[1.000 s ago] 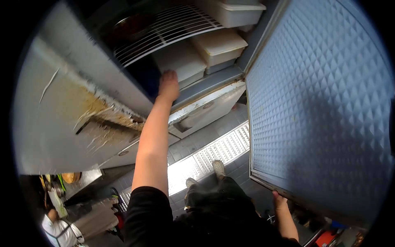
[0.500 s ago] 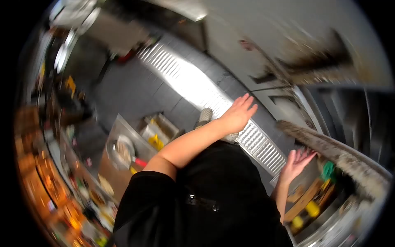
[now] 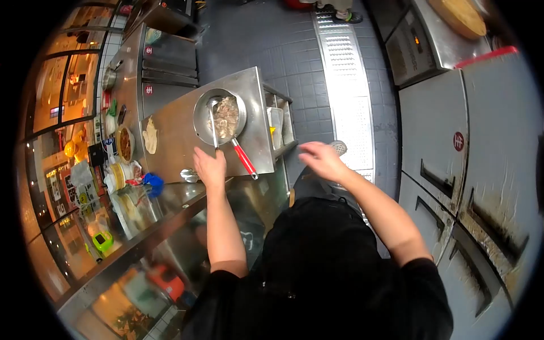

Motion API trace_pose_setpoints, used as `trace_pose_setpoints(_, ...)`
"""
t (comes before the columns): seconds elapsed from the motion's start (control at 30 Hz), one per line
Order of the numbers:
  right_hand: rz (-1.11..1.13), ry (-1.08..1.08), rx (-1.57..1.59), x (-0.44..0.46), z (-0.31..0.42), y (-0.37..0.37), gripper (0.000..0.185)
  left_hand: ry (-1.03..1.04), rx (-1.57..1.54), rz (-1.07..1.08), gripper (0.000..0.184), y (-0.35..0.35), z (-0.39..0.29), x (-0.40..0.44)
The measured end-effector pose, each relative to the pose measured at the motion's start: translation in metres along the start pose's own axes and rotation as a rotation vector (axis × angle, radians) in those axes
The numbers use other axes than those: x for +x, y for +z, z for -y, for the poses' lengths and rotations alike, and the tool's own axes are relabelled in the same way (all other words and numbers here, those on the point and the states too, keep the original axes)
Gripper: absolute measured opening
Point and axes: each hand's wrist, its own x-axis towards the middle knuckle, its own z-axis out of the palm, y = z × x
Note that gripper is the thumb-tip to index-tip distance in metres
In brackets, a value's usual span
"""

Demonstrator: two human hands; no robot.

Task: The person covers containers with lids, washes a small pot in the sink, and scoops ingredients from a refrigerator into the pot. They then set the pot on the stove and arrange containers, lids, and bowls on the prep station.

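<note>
Stainless steel table (image 3: pixel 175 130), left of centre, running from the lower left to the middle of the frame. On it, toward its right end: round silver metal pan (image 3: pixel 199 129) with a red handle (image 3: pixel 243 157) pointing down-right. Pan holds pale, brownish chopped food (image 3: pixel 226 116) plus a long-handled metal ladle (image 3: pixel 214 127), its handle over the rim.

Left hand (image 3: pixel 209 168) just below the pan, near the ladle handle's end, fingers loosely extended and slightly apart; contact with the ladle can't be told. Right hand (image 3: pixel 323 161) right of the table, over the floor, fingers extended and lightly curved, nothing visible in it.

Flat pale dough-like piece (image 3: pixel 150 136) left of the pan; bowl of reddish food (image 3: pixel 124 144) farther left, crumpled blue item (image 3: pixel 153 184) below. Bright green device (image 3: pixel 103 242) lower left. Windows with orange light (image 3: pixel 59 136) along the left edge.

Dark grey tiled floor (image 3: pixel 272 56), upper middle; perforated metal drain strip (image 3: pixel 348 90) runs down it. Another person's shoe (image 3: pixel 347 18) at top. Worn grey cabinet doors (image 3: pixel 430 124) with a round red sticker (image 3: pixel 458 141) at right; oval yellowish board-like item (image 3: pixel 460 18) on a steel counter (image 3: pixel 439 42), upper right.
</note>
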Motion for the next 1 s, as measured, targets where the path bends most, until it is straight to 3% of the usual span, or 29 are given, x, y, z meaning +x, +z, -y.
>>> trace_pose_setpoints(0.1,0.468,0.165,-0.029,0.08,0.014,0.084,0.075,-0.226,-0.256,0.417,0.08,-0.01,0.006,-0.006)
trace_pose_setpoints(0.13,0.495,0.206,0.044,0.095,0.013,0.114,0.082,-0.195,-0.243,0.391,0.081,-0.002,0.007,-0.014)
trace_pose_setpoints(0.2,0.516,0.291,0.368,0.112,0.03,0.152,0.061,0.107,-0.257,0.247,0.082,0.02,0.019,-0.027)
trace_pose_setpoints(0.27,0.491,0.471,0.643,0.122,0.022,0.183,0.041,0.077,-0.279,0.259,0.081,0.017,0.002,-0.038)
trace_pose_setpoints(0.37,0.279,0.483,0.434,0.126,0.022,0.186,0.038,-0.097,-0.469,0.348,0.072,0.0,-0.02,-0.042)
trace_pose_setpoints(0.4,0.174,0.331,0.348,0.123,0.008,0.187,0.032,-0.144,-0.551,0.39,0.07,-0.001,-0.026,-0.043)
trace_pose_setpoints(0.43,0.067,0.167,0.303,0.121,-0.007,0.189,0.038,0.007,-0.475,0.342,0.068,0.006,-0.023,-0.047)
trace_pose_setpoints(0.47,0.063,0.134,0.134,0.119,-0.004,0.173,0.042,0.16,-0.406,0.28,0.065,0.016,-0.017,-0.049)
trace_pose_setpoints(0.53,0.084,0.161,0.117,0.113,-0.006,0.15,0.041,0.22,-0.423,0.306,0.069,0.029,-0.024,-0.057)
trace_pose_setpoints(0.6,0.102,0.207,0.128,0.096,-0.008,0.122,0.036,0.064,-0.503,0.457,0.077,0.004,-0.067,-0.073)
trace_pose_setpoints(0.67,0.031,0.182,0.171,0.074,-0.018,0.096,0.034,0.05,-0.774,0.515,0.086,0.013,-0.084,-0.095)
trace_pose_setpoints(0.83,-0.063,0.24,0.109,-0.01,-0.008,-0.01,0.034,0.298,-0.813,0.74,0.089,-0.021,-0.154,-0.148)
trace_pose_setpoints(0.93,-0.121,0.285,0.109,-0.081,-0.026,-0.06,0.032,0.623,-0.653,0.608,0.083,-0.027,-0.164,-0.175)
trace_pose_setpoints(1.0,-0.213,0.267,0.215,-0.139,-0.056,-0.08,0.035,0.709,-0.802,0.506,0.075,-0.043,-0.184,-0.189)
